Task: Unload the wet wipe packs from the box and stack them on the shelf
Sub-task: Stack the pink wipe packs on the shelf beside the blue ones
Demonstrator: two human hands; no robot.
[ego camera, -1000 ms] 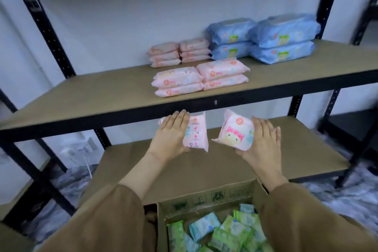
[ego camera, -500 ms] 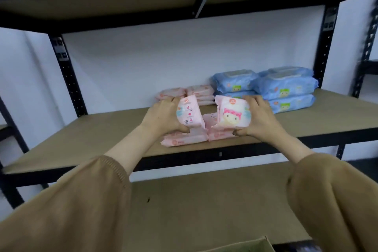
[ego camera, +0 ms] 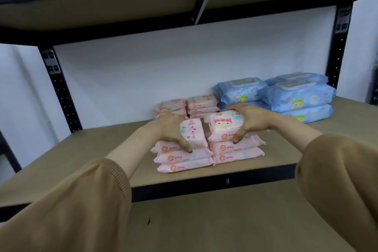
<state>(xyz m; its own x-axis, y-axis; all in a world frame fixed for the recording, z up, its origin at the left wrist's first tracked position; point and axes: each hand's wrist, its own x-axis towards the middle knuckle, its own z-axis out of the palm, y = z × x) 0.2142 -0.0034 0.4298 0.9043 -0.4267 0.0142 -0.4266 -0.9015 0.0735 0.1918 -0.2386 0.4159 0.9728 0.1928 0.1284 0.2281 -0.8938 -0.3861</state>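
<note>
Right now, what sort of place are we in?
Probably a storeroom: a black metal rack with a board shelf, stacked pink wipe packs and blue wipe packs; left hand and right hand each grip another pink pack.

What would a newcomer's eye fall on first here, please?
The left hand grips a soft pink plastic wipe pack and the right hand a second pink pack, over two pink stacks at the front edge of the tan board shelf. Behind, to the right, puffy blue plastic wipe packs pile up.
</note>
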